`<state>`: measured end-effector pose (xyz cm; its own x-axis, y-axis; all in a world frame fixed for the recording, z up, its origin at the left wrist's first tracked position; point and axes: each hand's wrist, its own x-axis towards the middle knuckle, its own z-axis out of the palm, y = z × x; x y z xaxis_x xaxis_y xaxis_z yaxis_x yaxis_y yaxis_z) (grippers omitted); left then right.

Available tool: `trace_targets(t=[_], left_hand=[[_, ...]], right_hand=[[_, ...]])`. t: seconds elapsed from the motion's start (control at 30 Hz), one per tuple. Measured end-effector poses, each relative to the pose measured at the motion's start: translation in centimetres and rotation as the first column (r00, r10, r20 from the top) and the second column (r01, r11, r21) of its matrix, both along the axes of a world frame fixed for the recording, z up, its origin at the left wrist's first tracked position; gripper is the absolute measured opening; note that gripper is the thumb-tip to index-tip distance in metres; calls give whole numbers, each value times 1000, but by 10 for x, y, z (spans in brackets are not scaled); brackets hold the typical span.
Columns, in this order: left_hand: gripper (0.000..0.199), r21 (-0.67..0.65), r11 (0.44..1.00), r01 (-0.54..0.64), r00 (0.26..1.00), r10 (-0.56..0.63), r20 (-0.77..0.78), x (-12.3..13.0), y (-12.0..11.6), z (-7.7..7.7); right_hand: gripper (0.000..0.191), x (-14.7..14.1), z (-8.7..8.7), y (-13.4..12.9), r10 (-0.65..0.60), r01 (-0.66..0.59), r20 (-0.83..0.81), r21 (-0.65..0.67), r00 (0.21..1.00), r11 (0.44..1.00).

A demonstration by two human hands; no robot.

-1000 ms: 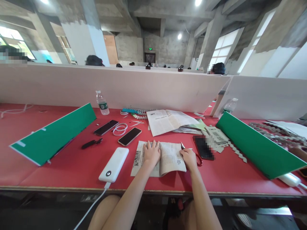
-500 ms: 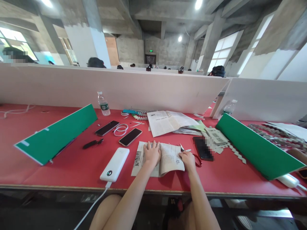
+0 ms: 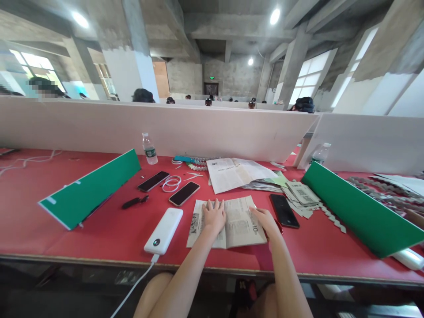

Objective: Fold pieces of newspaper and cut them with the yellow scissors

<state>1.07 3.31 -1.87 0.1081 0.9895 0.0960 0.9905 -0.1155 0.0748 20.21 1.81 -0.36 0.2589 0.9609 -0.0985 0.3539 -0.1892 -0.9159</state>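
Observation:
A folded newspaper (image 3: 243,236) lies spread on the red table in front of me, with a crease down its middle. My left hand (image 3: 214,217) presses flat on it near the crease, fingers spread. At its right edge rests my right hand (image 3: 266,221), fingers stretched out over the printed sheet; its underside is hidden. Scissors with red handles (image 3: 280,226) lie beside the right hand, mostly covered by it. A black phone (image 3: 285,211) is just to the right of them.
On the left are a white power bank (image 3: 164,232) with a cable, two phones (image 3: 184,193), a white ring-shaped coil (image 3: 171,183) and a dark folded tool (image 3: 134,202). More newspaper (image 3: 232,174) and cut paper pieces (image 3: 303,193) lie behind. Green boards (image 3: 361,207) flank both sides.
The right half of the newspaper, curled up before, now lies flatter. My right hand has gone from gripping its edge to resting with fingers stretched. The camera view has shifted slightly.

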Motion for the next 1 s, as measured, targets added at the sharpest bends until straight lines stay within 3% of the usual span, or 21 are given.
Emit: trace_targets(t=[0.33,0.5,1.0], left_hand=[[48,-10,1000,-8,996,8,85,-3,-3,-1],[48,3,1000,-23,998,23,60,-1,-2,-3],[49,18,999,-36,996,34,79,0,-3,-6]], right_hand=[[32,7,-2,21,35,-33,285,-15,958,999],[30,2,-1,13,56,-47,391,-34,919,998],[32,-3,-7,1,20,-3,441,-39,897,999]])
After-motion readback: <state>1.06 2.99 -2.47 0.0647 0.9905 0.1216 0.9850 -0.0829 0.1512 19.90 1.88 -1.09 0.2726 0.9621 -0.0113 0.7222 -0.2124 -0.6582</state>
